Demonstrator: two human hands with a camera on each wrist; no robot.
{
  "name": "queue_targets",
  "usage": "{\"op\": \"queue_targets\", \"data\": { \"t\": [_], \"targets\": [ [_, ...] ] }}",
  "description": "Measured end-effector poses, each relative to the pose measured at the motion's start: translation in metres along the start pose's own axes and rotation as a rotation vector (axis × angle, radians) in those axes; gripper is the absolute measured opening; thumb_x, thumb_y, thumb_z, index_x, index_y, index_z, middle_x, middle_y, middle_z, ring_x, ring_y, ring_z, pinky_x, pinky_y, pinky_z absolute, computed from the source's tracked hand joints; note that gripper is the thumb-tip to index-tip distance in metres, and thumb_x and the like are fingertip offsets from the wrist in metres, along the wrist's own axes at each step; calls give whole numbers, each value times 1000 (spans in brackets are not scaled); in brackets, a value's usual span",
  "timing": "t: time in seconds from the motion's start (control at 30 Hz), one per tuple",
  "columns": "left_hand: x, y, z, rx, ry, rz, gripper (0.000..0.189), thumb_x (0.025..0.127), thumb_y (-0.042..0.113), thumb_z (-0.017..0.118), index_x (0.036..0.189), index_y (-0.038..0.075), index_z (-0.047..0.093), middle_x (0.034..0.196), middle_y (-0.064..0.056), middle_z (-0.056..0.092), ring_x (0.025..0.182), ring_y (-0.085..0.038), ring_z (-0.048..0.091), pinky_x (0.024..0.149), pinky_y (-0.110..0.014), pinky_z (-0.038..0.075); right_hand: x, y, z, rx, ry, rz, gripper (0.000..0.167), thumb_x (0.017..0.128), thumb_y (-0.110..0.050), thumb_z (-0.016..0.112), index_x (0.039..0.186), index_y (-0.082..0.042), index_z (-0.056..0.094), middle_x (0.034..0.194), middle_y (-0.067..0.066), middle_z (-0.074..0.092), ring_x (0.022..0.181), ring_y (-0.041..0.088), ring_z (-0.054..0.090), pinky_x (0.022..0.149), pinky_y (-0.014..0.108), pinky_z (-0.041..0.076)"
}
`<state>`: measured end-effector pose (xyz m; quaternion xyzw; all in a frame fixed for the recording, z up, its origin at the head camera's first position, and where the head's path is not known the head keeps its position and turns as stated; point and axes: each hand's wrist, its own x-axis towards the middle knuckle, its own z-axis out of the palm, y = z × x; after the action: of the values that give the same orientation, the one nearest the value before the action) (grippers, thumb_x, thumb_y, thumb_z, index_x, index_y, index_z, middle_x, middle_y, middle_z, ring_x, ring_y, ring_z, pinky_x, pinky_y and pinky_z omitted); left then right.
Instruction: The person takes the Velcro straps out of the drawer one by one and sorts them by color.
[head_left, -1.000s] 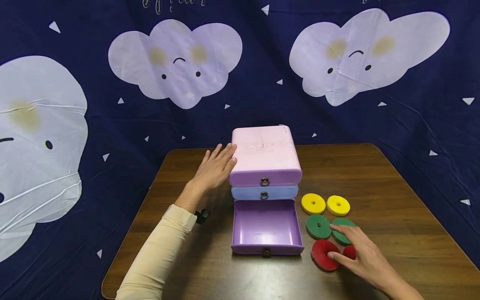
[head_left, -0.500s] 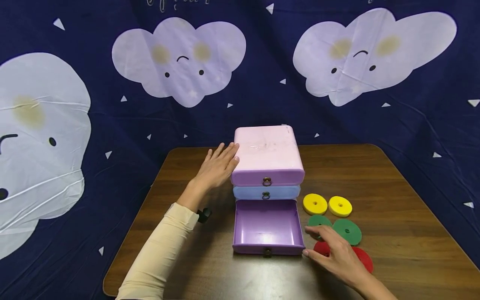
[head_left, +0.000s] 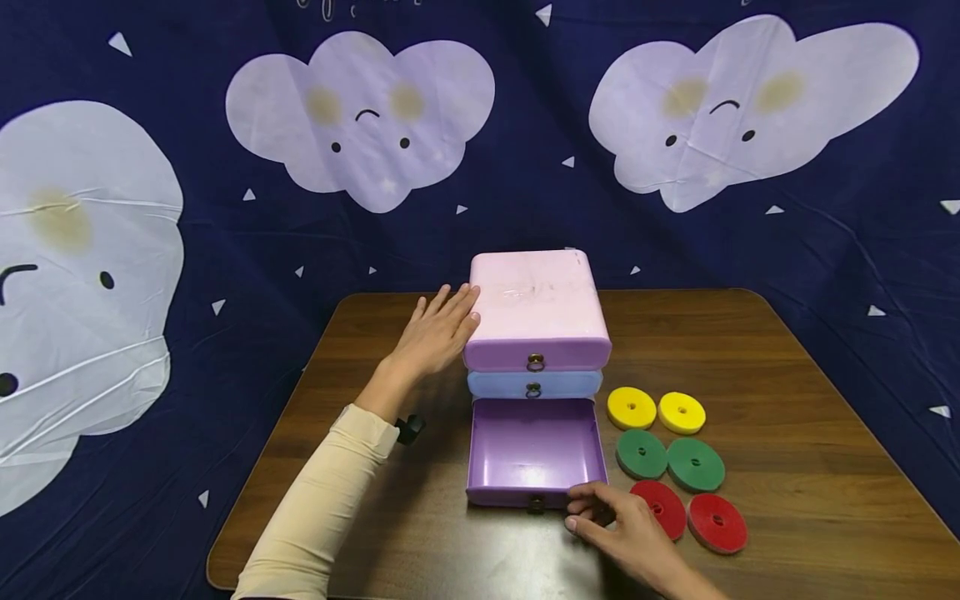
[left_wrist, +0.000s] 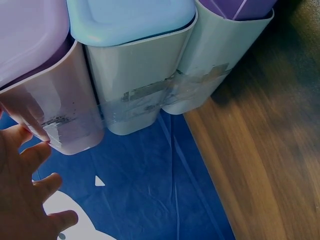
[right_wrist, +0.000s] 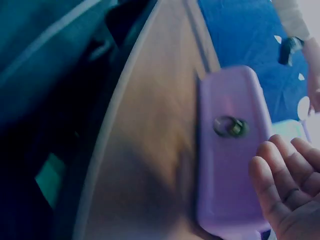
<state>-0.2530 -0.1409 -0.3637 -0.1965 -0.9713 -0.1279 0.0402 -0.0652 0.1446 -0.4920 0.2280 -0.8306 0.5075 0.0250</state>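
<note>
On the table stands a small chest of three drawers [head_left: 532, 292] with a pink top, its purple, blue and purple fronts fitted with ring pulls. The bottom drawer [head_left: 536, 454] is pulled out, and its inside looks bare. My left hand [head_left: 431, 342] rests with straight fingers against the chest's upper left edge. In the left wrist view its fingers [left_wrist: 37, 155] touch the pink side wall. My right hand [head_left: 630, 533] is at the bottom drawer's front right corner, fingers loosely bent and holding nothing. Beyond the fingertips, the right wrist view shows the drawer's ring pull [right_wrist: 235, 127].
Right of the chest lie flat round rolls with centre holes, in pairs: yellow rolls [head_left: 632, 408], green rolls [head_left: 696, 464] and red rolls [head_left: 717, 522]. The brown wooden table [head_left: 795, 433] stands before a dark blue cloth [head_left: 525, 225] printed with clouds.
My right hand has moved left from over the red and green rolls to the open drawer's front corner, uncovering the rolls. The left hand has stayed on the chest.
</note>
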Motion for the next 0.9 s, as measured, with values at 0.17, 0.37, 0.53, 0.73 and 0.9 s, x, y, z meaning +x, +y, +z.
{"op": "queue_targets", "data": {
  "t": [0.17, 0.37, 0.53, 0.73, 0.9],
  "targets": [
    [1, 0, 0, 9, 3, 4, 55, 101, 50, 14, 152, 31, 11, 160, 8, 10, 150, -23, 3, 119, -55, 5, -3, 4, 15, 19, -72, 173, 30, 86, -26, 69, 105, -3, 66, 83, 0, 72, 71, -6, 59, 60, 20, 49],
    [1, 0, 0, 0, 4, -2, 55, 101, 51, 14, 152, 32, 11, 160, 9, 10, 150, -22, 3, 119, -54, 4, 0, 11, 32, 133, -136, 392, 43, 87, -32, 66, 112, 3, 63, 79, 5, 71, 57, 1, 56, 51, 22, 49],
    [1, -1, 0, -7, 4, 2, 55, 101, 51, 15, 152, 31, 11, 160, 6, 13, 150, -23, 3, 119, -55, 4, 2, 18, 43, 181, -97, 451, 45, 87, -31, 66, 113, 6, 61, 72, 8, 70, 49, 9, 60, 42, 27, 50],
    [0, -1, 1, -3, -5, -1, 55, 101, 51, 14, 152, 32, 10, 160, 7, 11, 150, -22, 3, 119, -55, 4, 6, 21, 49, 293, -85, 511, 42, 87, -30, 65, 108, 7, 62, 75, 10, 72, 50, 13, 61, 43, 34, 53],
    [1, -1, 0, 5, 2, 3, 55, 101, 51, 13, 152, 32, 10, 160, 7, 11, 150, -23, 4, 118, -55, 5, 9, 24, 53, 334, -70, 535, 40, 88, -30, 65, 105, 6, 64, 76, 11, 72, 50, 12, 60, 44, 37, 53]
  ]
}}
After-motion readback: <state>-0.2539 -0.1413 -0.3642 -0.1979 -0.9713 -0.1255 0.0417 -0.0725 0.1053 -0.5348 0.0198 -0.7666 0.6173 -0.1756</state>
